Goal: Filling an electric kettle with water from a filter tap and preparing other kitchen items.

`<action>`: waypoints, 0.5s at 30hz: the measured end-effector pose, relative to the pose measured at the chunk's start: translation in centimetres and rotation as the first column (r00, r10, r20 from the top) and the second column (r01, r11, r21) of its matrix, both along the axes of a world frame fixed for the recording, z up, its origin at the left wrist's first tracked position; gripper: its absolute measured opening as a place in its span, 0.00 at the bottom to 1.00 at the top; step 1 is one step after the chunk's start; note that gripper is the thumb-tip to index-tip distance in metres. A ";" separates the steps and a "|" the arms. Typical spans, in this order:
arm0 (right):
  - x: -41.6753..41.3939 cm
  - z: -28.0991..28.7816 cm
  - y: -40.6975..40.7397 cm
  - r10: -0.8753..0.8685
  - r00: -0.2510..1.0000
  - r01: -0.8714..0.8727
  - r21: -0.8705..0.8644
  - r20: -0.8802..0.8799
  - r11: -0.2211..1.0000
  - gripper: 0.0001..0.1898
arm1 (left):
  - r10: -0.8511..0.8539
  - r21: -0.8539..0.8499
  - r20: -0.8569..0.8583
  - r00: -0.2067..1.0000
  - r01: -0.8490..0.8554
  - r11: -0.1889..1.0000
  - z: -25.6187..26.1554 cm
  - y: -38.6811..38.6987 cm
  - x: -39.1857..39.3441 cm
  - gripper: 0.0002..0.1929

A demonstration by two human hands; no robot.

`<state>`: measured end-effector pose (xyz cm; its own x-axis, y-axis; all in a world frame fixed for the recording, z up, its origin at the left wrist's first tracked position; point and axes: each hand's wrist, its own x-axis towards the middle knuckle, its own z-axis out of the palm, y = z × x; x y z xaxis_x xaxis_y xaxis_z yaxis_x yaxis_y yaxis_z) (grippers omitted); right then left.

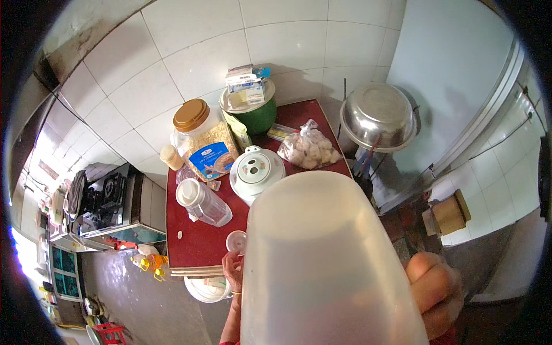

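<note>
A large translucent plastic container (327, 258) fills the lower middle, very close to the camera. My right hand (433, 293) grips its right side with bent fingers; the hand is slightly blurred. My left hand (233, 269), with a yellow band at the wrist, is at the front edge of the red table (196, 252). Its fingers hold a small clear plastic cup or lid (236, 242), partly hidden behind the container. A clear lidded plastic pitcher (203, 202) and a white flowered ceramic pot (254, 170) with a lid stand just beyond.
Further back are an oat jar (207, 142) with a brown lid, a bag of garlic bulbs (310, 148) and a green lidded pot (258, 114) with small boxes on top. An upturned metal basin (379, 114) rests on a stand at right. Oil bottles (153, 263) stand on the floor.
</note>
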<state>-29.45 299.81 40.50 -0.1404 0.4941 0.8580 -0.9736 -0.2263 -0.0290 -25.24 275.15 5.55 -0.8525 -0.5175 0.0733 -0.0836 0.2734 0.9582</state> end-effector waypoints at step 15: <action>0.2 -0.8 -3.0 -0.105 0.993 0.112 -0.184 0.046 0.977 0.11 | -0.016 -0.597 -0.002 1.000 0.012 0.802 0.0 -0.4 0.7 0.33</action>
<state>-29.27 296.84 39.74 -0.1062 0.6584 0.7451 -0.9917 -0.1243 -0.0316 -24.54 274.70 5.51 -0.8576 -0.3580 0.3693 -0.0700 0.7926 0.6057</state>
